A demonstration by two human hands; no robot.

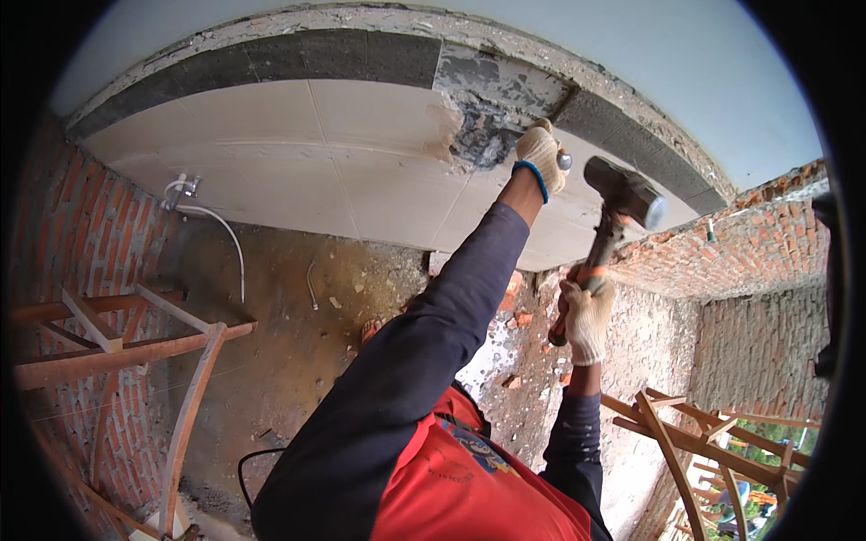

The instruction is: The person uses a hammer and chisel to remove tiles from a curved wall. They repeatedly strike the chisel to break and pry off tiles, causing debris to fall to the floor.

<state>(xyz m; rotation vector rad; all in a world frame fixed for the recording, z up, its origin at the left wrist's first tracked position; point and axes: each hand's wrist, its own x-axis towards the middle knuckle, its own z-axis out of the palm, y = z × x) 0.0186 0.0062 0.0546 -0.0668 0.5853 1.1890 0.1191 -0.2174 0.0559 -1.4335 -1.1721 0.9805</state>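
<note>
My left hand (540,152), in a cream knitted work glove with a blue cuff, is closed around a metal chisel whose round struck end (564,160) points back toward me. Beside the fist, a rough broken patch (484,132) shows grey mortar in the beige wall tiles (385,122). The chisel's tip is hidden behind the hand. My right hand (587,318), gloved too, grips the handle of a sledgehammer (622,193). Its heavy steel head is raised to the right of the chisel, apart from it.
Dark grey tiles (311,57) border the beige ones at the top. At left are a tap (186,189) with a white hose (233,237) and a wooden trestle (135,351). Brick rubble (521,318) litters the floor. More timber framing (710,446) stands at right.
</note>
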